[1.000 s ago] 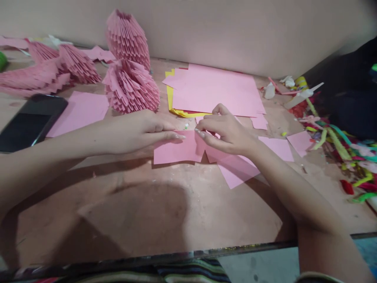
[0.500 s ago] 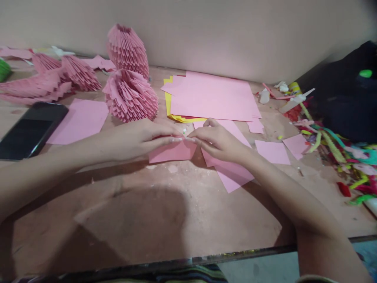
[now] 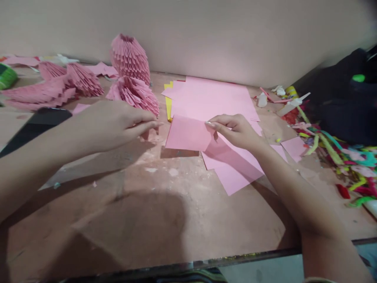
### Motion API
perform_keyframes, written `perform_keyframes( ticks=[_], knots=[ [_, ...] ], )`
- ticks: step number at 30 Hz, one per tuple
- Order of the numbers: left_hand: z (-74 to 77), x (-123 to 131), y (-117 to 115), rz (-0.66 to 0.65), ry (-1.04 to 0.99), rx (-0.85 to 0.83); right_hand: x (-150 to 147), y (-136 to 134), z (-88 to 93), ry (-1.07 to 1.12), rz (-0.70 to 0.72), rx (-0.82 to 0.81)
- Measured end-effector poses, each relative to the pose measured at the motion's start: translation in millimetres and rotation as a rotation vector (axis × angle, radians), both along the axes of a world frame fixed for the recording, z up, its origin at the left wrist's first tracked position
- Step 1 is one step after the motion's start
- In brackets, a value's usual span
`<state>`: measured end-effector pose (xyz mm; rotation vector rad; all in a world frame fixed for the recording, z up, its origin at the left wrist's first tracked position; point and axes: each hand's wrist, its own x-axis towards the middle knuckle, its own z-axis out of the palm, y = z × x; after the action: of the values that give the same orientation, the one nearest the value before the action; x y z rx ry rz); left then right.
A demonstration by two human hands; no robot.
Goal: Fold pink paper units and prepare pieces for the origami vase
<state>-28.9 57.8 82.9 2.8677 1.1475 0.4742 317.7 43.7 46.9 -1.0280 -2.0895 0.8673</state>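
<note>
My right hand (image 3: pixel 235 129) pinches a small piece of pink paper (image 3: pixel 188 133) by its right edge, between thumb and fingers. The paper is held a little above the table, casting a shadow under its front edge. To the left of it, my left hand (image 3: pixel 123 122) is apart from the paper, with fingers stretched out and nothing visible in them. Several loose pink sheets (image 3: pixel 235 173) lie beneath and beyond my right hand. Behind the held piece is a stack of large pink sheets (image 3: pixel 218 96) with yellow paper (image 3: pixel 168 104) showing at its left side.
Folded pink paper pieces, joined in a tall rounded form (image 3: pixel 131 59) and curved forms (image 3: pixel 44 90), stand along the wall. A black phone (image 3: pixel 35 125) lies partly behind my left arm. At right are a glue bottle (image 3: pixel 293 104), colourful pipe cleaners (image 3: pixel 332 149) and a dark bag-like shape (image 3: pixel 338 106).
Both hands were together on the pink paper at the middle. My left hand has let go and moved left; my right hand has lifted the paper and shifted right.
</note>
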Motion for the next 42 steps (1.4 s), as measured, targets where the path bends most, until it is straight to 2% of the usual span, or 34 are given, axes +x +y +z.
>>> perform_keyframes(
  ticks=[2, 3, 6, 9, 11, 15, 18, 21, 25, 27, 29, 32, 37, 40, 42],
  knots=[
    [-4.1, 7.5, -9.9, -0.003, 0.057, 0.2, -6.5, -3.0, -0.3, 0.05, -0.005, -0.094],
    [-7.0, 12.5, -15.2, -0.045, 0.049, 0.34, -10.1, -4.7, -0.7, 0.073, -0.009, -0.137],
    [-16.0, 24.6, -26.6, -0.267, 0.022, 0.662, -17.7, -8.7, -2.7, 0.104, -0.018, -0.256],
    [-21.4, 24.7, -28.2, -0.385, 0.062, 0.674, -19.1, -9.7, -6.0, 0.107, -0.01, -0.347],
    [-22.7, 19.6, -26.2, -0.414, 0.041, 0.658, -18.1, -9.2, -8.6, 0.134, -0.001, -0.377],
    [-23.7, 13.2, -24.9, -0.446, -0.036, 0.729, -17.6, -8.3, -14.4, 0.239, 0.015, -0.45],
    [-25.2, 16.2, -24.1, -0.43, 0.036, 0.663, -17.6, -7.1, -19.9, 0.32, -0.003, -0.506],
    [-25.9, 20.1, -18.4, -0.433, -0.03, 0.465, -12.9, -3.5, -24.7, 0.409, 0.015, -0.541],
    [-21.8, 21.9, -13.2, -0.416, -0.129, 0.227, -2.3, 1.1, -27.7, 0.418, 0.177, -0.6],
    [-19.7, 22.7, -14.8, -0.361, -0.168, 0.089, -0.9, 0.5, -28.4, 0.397, 0.265, -0.666],
    [-18.7, 24.3, -17.5, -0.272, -0.244, -0.02, -4.3, -2.5, -28.2, 0.412, 0.261, -0.705],
    [-18.2, 27.2, -19.6, -0.192, -0.294, -0.032, -15.3, -8.7, -25.3, 0.438, 0.149, -0.679],
    [-16.9, 27.4, -17.4, -0.24, -0.305, 0.015, -31.1, -14.8, -18.4, 0.54, 0.031, -0.681],
    [-19.0, 26.7, -16.6, -0.212, -0.309, 0.026, -39.4, -21.4, -16.7, 0.594, -0.089, -0.676],
    [-22.0, 26.4, -15.6, -0.195, -0.326, 0.035, -44.3, -26.8, -17.0, 0.578, -0.11, -0.716]
  ],
)
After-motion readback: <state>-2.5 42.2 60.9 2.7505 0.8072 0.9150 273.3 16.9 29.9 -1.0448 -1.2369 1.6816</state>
